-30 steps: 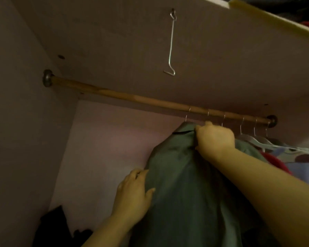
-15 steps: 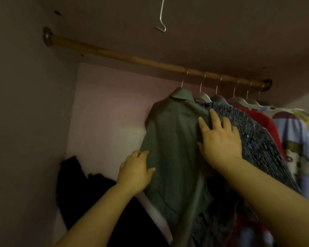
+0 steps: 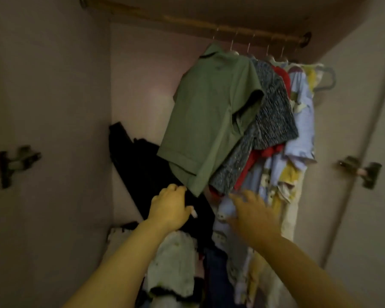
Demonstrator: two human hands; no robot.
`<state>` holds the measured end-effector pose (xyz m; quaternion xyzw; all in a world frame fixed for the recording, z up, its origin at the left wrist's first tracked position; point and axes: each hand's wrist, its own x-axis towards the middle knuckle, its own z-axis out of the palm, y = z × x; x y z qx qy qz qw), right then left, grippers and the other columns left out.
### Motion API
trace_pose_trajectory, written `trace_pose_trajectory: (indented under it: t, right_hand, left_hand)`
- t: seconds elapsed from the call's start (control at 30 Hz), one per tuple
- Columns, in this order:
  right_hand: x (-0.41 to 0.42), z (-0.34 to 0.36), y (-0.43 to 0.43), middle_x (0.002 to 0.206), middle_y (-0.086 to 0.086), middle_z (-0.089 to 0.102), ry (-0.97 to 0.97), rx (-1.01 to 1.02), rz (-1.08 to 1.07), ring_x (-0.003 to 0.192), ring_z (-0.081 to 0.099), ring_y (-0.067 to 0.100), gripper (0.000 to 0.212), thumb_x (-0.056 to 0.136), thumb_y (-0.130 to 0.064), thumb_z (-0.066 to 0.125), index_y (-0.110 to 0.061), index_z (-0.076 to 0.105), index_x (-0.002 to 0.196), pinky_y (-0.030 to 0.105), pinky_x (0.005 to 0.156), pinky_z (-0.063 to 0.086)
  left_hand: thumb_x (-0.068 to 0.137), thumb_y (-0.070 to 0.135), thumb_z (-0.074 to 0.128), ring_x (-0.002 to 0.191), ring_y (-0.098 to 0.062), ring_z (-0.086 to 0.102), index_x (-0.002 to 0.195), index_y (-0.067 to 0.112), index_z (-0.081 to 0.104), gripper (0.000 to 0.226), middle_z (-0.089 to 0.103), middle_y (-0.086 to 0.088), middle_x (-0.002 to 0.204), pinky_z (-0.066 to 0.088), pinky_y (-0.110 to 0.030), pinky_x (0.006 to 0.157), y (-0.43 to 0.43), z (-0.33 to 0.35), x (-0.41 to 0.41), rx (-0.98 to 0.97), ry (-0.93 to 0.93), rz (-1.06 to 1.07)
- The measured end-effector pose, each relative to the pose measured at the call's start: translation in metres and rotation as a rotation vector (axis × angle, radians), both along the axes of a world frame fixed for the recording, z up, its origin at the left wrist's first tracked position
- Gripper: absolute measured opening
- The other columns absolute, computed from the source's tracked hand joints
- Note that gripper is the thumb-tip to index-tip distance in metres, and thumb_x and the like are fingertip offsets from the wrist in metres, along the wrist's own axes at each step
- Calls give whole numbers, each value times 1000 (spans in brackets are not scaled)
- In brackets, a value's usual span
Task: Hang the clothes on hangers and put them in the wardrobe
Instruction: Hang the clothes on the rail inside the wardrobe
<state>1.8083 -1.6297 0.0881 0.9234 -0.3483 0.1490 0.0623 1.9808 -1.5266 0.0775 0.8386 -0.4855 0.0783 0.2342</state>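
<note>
Left hand [image 3: 169, 207] sits just under the bottom hem corner of the green shirt [image 3: 211, 112], fingers curled, fingertips right at the hem. I can't tell if it pinches the cloth or only touches it. My right hand [image 3: 253, 210] is below and right of the green shirt, blurred, fingers spread and loose, holding nothing, up against the lower ends of the hanging clothes.

Green shirt hangs on a hanger from the wooden rod [image 3: 165, 18] inside the wardrobe [image 3: 142, 74], the leftmost piece on the rod, tilted with its hem swung left. Collar up at the hook, one short sleeve facing me. Touching it on the right: a dark speckled garment [image 3: 273, 116], then a red garment [image 3: 280, 74], then a light blue printed garment [image 3: 302, 121] with yellow pieces, all packed tight on wire hooks [image 3: 232, 43]. Further right of those, a teal hanger [image 3: 327, 78] sticks out.

Below left of the green shirt, a black garment [image 3: 147, 161] leans against the back wall. Under the shirt, beneath my forearms, a pile with a whitish cloth [image 3: 173, 263]. Far left of the shirt a door hinge [image 3: 16, 163]; far right another hinge [image 3: 362, 172].
</note>
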Motion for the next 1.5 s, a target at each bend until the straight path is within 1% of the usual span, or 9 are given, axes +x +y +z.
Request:
trace_pose_trajectory:
  t: [0.1, 0.17, 0.37, 0.53, 0.73, 0.8, 1.0, 1.2, 1.5]
  right_hand:
    - [-47, -53, 31, 145, 2, 33, 50, 197, 11, 128, 39, 20, 52, 96, -41, 43, -24, 30, 143, 30, 101, 36]
    - [-79, -82, 54, 146, 4, 31, 96, 306, -19, 130, 36, 25, 57, 95, -43, 45, -25, 25, 146, 35, 104, 36]
    - [-165, -138, 122, 152, 7, 22, 209, 406, -207, 132, 34, 28, 66, 93, -47, 47, -24, 18, 148, 38, 105, 35]
    - [-240, -167, 196, 141, 6, 36, 173, 518, -407, 128, 37, 29, 55, 93, -41, 48, -24, 31, 143, 38, 104, 33]
    - [-315, -196, 325, 142, 5, 37, 138, 595, -692, 129, 38, 28, 59, 93, -40, 51, -24, 29, 145, 38, 107, 33]
    - [-342, -205, 378, 146, 5, 33, 109, 623, -789, 131, 35, 28, 61, 93, -40, 51, -23, 27, 147, 39, 108, 31]
    - [-440, -214, 558, 145, 4, 33, -5, 725, -1180, 131, 36, 27, 60, 94, -39, 51, -22, 27, 147, 36, 107, 32]
    - [-519, -213, 747, 145, 5, 34, -141, 727, -1587, 130, 38, 26, 60, 94, -40, 49, -22, 27, 146, 37, 106, 33]
    - [-576, -203, 1092, 134, 6, 44, -349, 713, -2128, 120, 45, 26, 50, 91, -38, 49, -23, 38, 137, 32, 97, 38]
  left_hand:
    - [94, 43, 48, 127, -23, 38, 144, 19, 29, 58, 35, -5, 143, 36, -35, 103, 38, -46, -39, 151, 43, -23]
    - [95, 42, 46, 131, -23, 35, 145, 16, 27, 60, 31, -8, 147, 32, -33, 106, 63, -73, -64, 258, 95, -37]
    - [94, 43, 47, 130, -22, 35, 143, 18, 30, 57, 33, -5, 145, 33, -33, 106, 119, -120, -136, 408, 116, -132]
    - [95, 37, 47, 127, -22, 41, 139, 17, 37, 49, 39, -5, 142, 37, -34, 102, 152, -145, -195, 467, 96, -334]
    - [93, 39, 49, 128, -24, 39, 141, 18, 32, 55, 36, -4, 143, 38, -34, 99, 225, -189, -264, 566, 37, -637]
    - [95, 37, 47, 130, -25, 35, 144, 17, 28, 56, 31, -5, 147, 35, -35, 103, 256, -205, -292, 617, 5, -761]
    - [95, 39, 45, 126, -22, 38, 140, 18, 33, 51, 37, -3, 140, 34, -33, 103, 355, -224, -411, 709, -20, -1141]
    - [95, 38, 44, 127, -21, 37, 139, 19, 33, 50, 37, -3, 140, 31, -32, 103, 472, -219, -551, 700, -195, -1531]
    - [92, 46, 47, 127, -24, 39, 139, 22, 34, 54, 38, -2, 141, 32, -37, 102, 760, -204, -736, 586, -504, -2031]
